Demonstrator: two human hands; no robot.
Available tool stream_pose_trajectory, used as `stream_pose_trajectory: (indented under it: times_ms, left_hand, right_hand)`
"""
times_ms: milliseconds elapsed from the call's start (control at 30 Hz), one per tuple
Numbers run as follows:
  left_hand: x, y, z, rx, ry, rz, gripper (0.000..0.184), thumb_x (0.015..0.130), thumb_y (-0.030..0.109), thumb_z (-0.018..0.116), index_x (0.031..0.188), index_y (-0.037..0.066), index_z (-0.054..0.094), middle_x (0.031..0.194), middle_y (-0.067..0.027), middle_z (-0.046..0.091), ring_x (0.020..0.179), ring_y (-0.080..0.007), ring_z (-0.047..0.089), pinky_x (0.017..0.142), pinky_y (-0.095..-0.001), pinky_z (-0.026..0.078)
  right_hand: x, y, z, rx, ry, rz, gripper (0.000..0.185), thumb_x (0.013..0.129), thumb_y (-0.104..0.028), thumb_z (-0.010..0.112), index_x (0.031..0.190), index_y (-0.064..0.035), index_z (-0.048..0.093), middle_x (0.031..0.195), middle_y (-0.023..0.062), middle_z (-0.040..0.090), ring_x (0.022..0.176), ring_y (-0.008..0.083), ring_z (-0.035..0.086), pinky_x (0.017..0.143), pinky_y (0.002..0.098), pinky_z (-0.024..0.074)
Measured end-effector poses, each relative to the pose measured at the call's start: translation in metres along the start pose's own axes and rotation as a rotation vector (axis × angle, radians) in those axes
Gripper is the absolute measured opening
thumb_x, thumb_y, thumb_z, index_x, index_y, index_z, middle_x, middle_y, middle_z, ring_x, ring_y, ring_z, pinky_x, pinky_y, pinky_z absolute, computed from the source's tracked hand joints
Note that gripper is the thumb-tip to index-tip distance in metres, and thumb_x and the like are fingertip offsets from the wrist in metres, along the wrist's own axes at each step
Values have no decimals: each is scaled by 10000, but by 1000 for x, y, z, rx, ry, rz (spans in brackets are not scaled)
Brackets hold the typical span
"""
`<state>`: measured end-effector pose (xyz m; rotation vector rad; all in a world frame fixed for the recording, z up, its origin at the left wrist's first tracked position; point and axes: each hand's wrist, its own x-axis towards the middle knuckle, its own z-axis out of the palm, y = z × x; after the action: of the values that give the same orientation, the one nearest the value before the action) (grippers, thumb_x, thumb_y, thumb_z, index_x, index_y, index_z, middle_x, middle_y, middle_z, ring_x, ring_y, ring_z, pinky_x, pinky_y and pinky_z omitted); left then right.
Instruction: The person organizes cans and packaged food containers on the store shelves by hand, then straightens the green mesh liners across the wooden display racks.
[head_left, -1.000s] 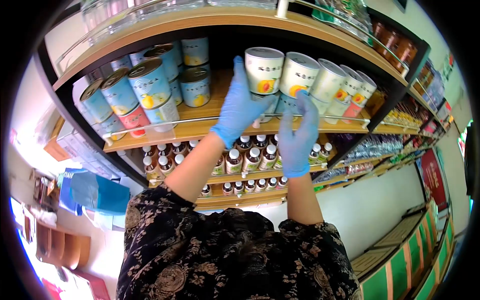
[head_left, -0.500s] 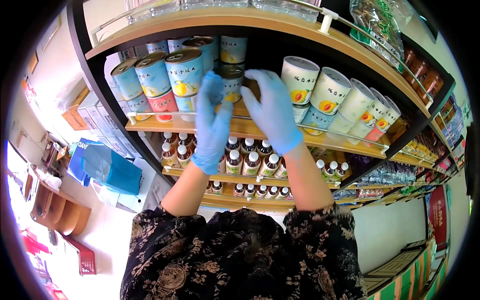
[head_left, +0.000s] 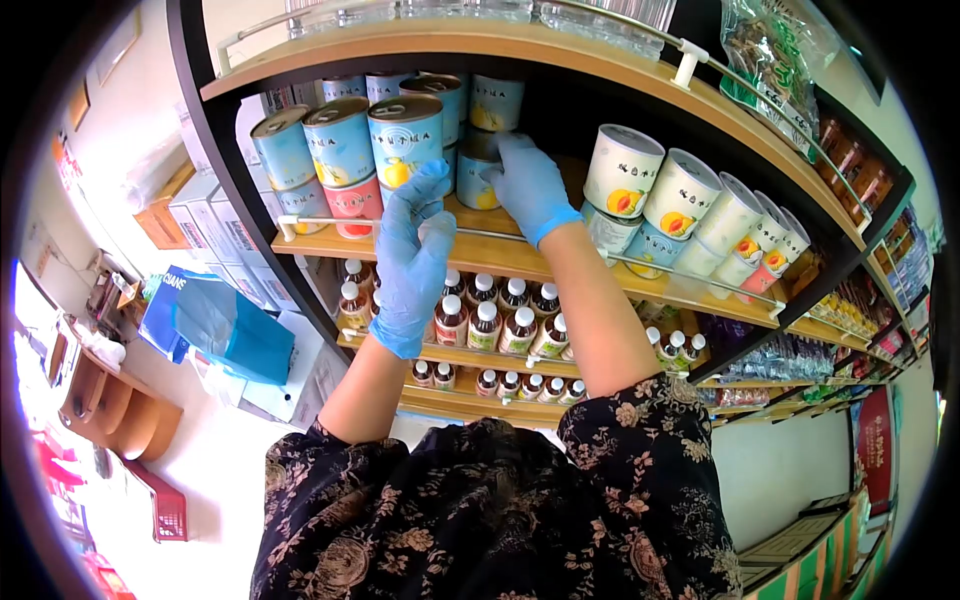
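our right hand (head_left: 530, 185) bends over a blue can (head_left: 476, 180) on the shelf (head_left: 490, 254), its grip hidden; our left hand (head_left: 410, 270), loosely curled and half-open, looks bare before the stacked cans (head_left: 405, 142). a wrist bumping those could tip an upper one over the low rail (head_left: 490, 234).

Pale blue gloves (head_left: 412, 265), a black blouse with tan flowers (head_left: 490, 510), light-blue cans at left (head_left: 405, 140), cream cans with orange peaches at right (head_left: 623, 170), red basket (head_left: 168, 508).
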<state>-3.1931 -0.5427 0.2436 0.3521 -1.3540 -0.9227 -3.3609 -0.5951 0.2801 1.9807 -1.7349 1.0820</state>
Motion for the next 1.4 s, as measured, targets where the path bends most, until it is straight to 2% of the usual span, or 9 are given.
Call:
stream_pose_trajectory:
  times_ms: [333,600,733,767,800,867,900,1167,1400]
  left_hand:
    - [12,-6,-7,45,-44,88,337,841,-38,517,1175,-11,552,1274,-127,571,1170,-189,531,987,-319,406]
    - [16,-1,33,-89,-210,-9,414,854,-44,525,1265,-37,468,1350,-152,489,1197,-209,511,1027,-342,396]
    - [31,-3,83,48,-341,-52,680,841,66,628,1415,-49,280,1424,-214,380,1297,-272,419,1078,-377,341]
    - [35,-6,96,154,-392,-63,830,810,133,691,1455,-41,198,1457,-232,321,1334,-298,368,1096,-389,306]
    - [38,-12,109,309,-401,-47,918,784,141,725,1468,-41,140,1413,-239,389,1280,-297,436,1057,-372,359]
    - [43,-18,130,92,-476,-267,999,761,141,750,1478,-34,77,1333,-245,477,1189,-287,519,982,-349,437]
    - [48,-24,140,51,-480,-232,970,745,135,766,1454,-50,130,1234,-225,553,1071,-253,592,896,-333,498]
    - [55,-50,155,9,-355,-120,583,639,155,800,1134,10,528,1038,-124,649,916,-182,631,818,-330,516]
    - [50,-9,127,185,-174,0,648,598,184,810,1170,44,538,1032,-132,660,914,-220,650,821,-337,521]
  right_hand:
    - [-14,-6,-35,66,-149,-100,100,759,-117,645,827,-61,598,862,155,602,843,347,605,733,427,490]
    - [-74,-19,-69,351,292,-40,156,816,-115,638,962,-63,621,923,144,638,851,328,618,738,400,504]
    - [-108,7,-90,313,565,93,151,861,-70,616,1004,-22,605,928,150,641,815,292,635,728,351,513]
    - [-113,20,-90,329,602,76,151,895,-30,573,1036,14,603,945,109,671,814,144,646,721,277,515]
    - [-118,21,-94,361,605,107,149,896,-26,568,1036,14,601,948,109,672,817,142,645,727,275,513]
    - [-125,22,-104,419,623,163,147,896,-19,559,1034,14,599,955,110,672,823,139,643,738,272,510]
    - [-127,24,-105,444,631,171,141,895,-17,556,1027,14,596,952,107,670,822,139,639,749,270,507]
    - [-129,28,-106,330,657,119,131,879,-11,566,997,-26,622,922,78,666,822,147,634,762,269,497]
    - [-114,14,-98,460,693,-9,225,877,-31,585,1090,32,550,1080,172,620,974,250,624,853,339,499]
